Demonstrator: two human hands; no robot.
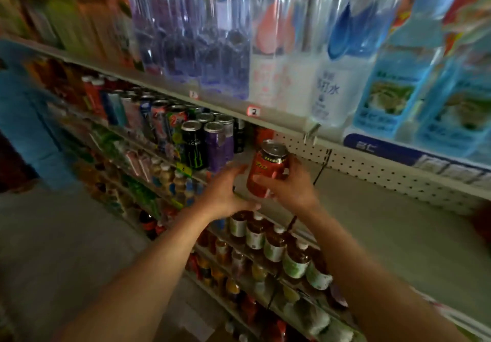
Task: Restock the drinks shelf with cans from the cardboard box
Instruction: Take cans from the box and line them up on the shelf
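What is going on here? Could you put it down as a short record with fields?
place: shop drinks shelf
right hand: holds red can, tilted, above the bare stretch of shelf
left hand: open, fingers beside the can
neighbours: black can and purple can to the left
shelf above: water bottles
cardboard box: not in view

Both bare arms stretch forward, wrists close together — right hand (288, 186) curled tight around what it carries, thumb wrapped across the front. Left hand (225, 192) just beside it, fingers straight and spread — palm turned inward.
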